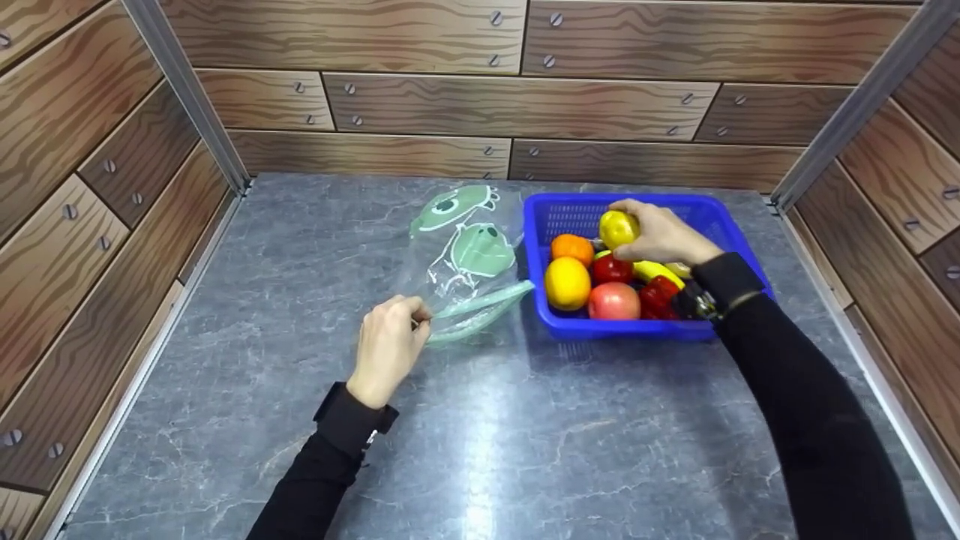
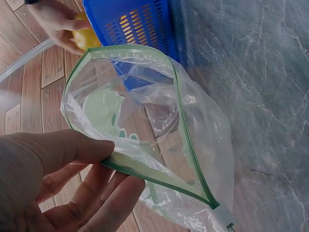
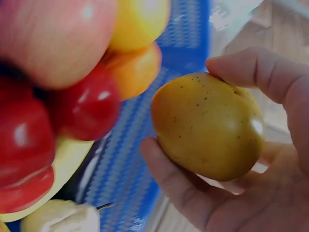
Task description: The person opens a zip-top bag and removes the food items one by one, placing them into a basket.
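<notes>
My left hand (image 1: 390, 341) pinches the green zip edge of a clear plastic zip bag (image 1: 484, 251) with green cartoon prints. In the left wrist view the bag's mouth (image 2: 177, 96) gapes wide, with a white slider (image 2: 222, 216) at one corner. Over the blue basket (image 1: 622, 328), my right hand (image 1: 664, 234) grips a yellow fruit with dark specks (image 3: 207, 125), between thumb and fingers. Below it in the basket lie an orange (image 1: 572, 248), a yellow citrus fruit (image 1: 568, 283), a red apple-like fruit (image 1: 611, 268), a pink apple (image 1: 614, 301) and a banana (image 1: 658, 274).
A red bell pepper (image 3: 24, 145) and a pale fruit with a stem (image 3: 60, 217) also lie in the basket. The basket stands right of the bag on a grey marbled table (image 1: 300, 247). Wood-patterned panels (image 1: 420, 105) enclose the back and sides.
</notes>
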Motion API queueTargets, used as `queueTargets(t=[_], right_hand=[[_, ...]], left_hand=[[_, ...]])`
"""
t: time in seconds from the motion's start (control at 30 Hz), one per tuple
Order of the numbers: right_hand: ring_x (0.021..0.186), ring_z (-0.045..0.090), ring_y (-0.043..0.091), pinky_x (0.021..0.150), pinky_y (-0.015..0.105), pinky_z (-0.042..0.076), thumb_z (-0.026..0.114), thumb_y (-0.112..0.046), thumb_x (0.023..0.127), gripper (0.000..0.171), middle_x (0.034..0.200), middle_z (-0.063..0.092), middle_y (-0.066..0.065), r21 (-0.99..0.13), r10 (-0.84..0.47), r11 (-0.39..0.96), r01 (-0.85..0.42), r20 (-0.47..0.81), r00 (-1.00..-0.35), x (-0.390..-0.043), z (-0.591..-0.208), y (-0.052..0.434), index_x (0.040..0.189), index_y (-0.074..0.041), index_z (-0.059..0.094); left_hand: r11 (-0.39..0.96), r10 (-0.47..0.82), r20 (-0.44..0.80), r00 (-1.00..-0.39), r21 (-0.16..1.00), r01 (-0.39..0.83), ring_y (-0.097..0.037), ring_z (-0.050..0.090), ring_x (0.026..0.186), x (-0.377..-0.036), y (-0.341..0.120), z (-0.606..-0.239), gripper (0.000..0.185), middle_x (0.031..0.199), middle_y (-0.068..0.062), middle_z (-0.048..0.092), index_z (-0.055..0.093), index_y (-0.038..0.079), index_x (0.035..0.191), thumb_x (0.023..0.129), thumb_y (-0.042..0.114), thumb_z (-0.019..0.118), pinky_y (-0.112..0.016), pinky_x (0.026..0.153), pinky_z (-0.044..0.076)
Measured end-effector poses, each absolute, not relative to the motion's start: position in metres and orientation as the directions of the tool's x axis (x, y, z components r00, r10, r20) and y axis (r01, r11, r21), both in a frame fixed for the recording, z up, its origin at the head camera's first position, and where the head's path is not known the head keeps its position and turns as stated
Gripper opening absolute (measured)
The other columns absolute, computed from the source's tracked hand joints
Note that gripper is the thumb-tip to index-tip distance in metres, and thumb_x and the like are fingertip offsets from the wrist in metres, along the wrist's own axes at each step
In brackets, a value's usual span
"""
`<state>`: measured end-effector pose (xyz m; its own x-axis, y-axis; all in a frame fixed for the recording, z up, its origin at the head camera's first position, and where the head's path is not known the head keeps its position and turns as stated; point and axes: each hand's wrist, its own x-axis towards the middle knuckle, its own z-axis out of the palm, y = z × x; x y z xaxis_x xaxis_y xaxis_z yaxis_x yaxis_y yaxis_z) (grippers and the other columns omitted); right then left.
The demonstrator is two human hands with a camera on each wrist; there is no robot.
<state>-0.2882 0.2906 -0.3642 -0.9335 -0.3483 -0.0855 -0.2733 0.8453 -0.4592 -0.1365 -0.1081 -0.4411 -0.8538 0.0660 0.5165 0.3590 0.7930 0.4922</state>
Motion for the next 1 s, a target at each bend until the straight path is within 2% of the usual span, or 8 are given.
queueTargets(t=[0.23, 0.37, 0.5, 0.6, 0.8, 1.0], right_hand=[[0.104, 0.060, 0.036, 0.083, 0.035, 0.048, 0.073, -0.015, 0.082, 0.082, 0.122, 0.064, 0.026, -0.438, -0.328, 0.868, -0.232, -0.156, -0.932, -0.316, -0.382, 0.294, 0.157, 0.000, 0.043], [0.108, 0.060, 0.037, 0.090, 0.042, 0.050, 0.074, -0.016, 0.083, 0.083, 0.127, 0.064, 0.027, -0.428, -0.323, 0.873, -0.232, -0.153, -0.934, -0.324, -0.386, 0.293, 0.158, 0.000, 0.043], [0.119, 0.060, 0.046, 0.104, 0.056, 0.050, 0.073, -0.011, 0.086, 0.069, 0.139, 0.062, 0.032, -0.433, -0.324, 0.867, -0.245, -0.118, -0.939, -0.329, -0.388, 0.293, 0.150, 0.003, 0.053], [0.128, 0.058, 0.051, 0.111, 0.063, 0.048, 0.072, -0.007, 0.089, 0.054, 0.142, 0.062, 0.034, -0.444, -0.317, 0.863, -0.241, -0.103, -0.943, -0.330, -0.389, 0.294, 0.141, 0.004, 0.062], [0.128, 0.059, 0.053, 0.110, 0.064, 0.049, 0.072, -0.009, 0.094, 0.048, 0.136, 0.065, 0.035, -0.452, -0.303, 0.861, -0.233, -0.089, -0.949, -0.328, -0.390, 0.293, 0.139, 0.005, 0.063], [0.132, 0.060, 0.050, 0.111, 0.063, 0.049, 0.069, -0.015, 0.097, 0.049, 0.142, 0.063, 0.032, -0.467, -0.275, 0.852, -0.237, -0.015, -0.961, -0.313, -0.381, 0.290, 0.142, 0.004, 0.061]], left_hand=[[0.779, 0.067, 0.500, -0.863, 0.515, 0.358, -0.023, 0.071, 0.068, -0.136, -0.108, -0.442, 0.013, 0.080, -0.008, 0.076, 0.076, 0.008, 0.081, 0.085, -0.005, 0.077, -0.042, 0.063, 0.060], [0.771, 0.066, 0.508, -0.859, 0.521, 0.367, -0.023, 0.071, 0.068, -0.137, -0.109, -0.442, 0.014, 0.079, -0.008, 0.076, 0.076, 0.008, 0.080, 0.084, -0.005, 0.077, -0.042, 0.062, 0.060], [0.760, 0.062, 0.515, -0.855, 0.531, 0.375, -0.024, 0.073, 0.068, -0.137, -0.109, -0.442, 0.015, 0.079, -0.009, 0.076, 0.076, 0.007, 0.079, 0.084, -0.006, 0.076, -0.041, 0.061, 0.060], [0.756, 0.058, 0.513, -0.856, 0.537, 0.373, -0.024, 0.073, 0.070, -0.137, -0.110, -0.442, 0.014, 0.080, -0.009, 0.076, 0.076, 0.008, 0.080, 0.085, -0.005, 0.076, -0.040, 0.062, 0.060], [0.751, 0.044, 0.506, -0.861, 0.552, 0.362, -0.021, 0.074, 0.072, -0.138, -0.111, -0.443, 0.013, 0.082, -0.008, 0.077, 0.076, 0.009, 0.082, 0.086, -0.003, 0.080, -0.040, 0.065, 0.062], [0.750, 0.036, 0.472, -0.881, 0.570, 0.336, -0.021, 0.075, 0.075, -0.137, -0.114, -0.442, 0.011, 0.085, -0.008, 0.078, 0.076, 0.009, 0.084, 0.085, 0.000, 0.083, -0.040, 0.067, 0.063]])
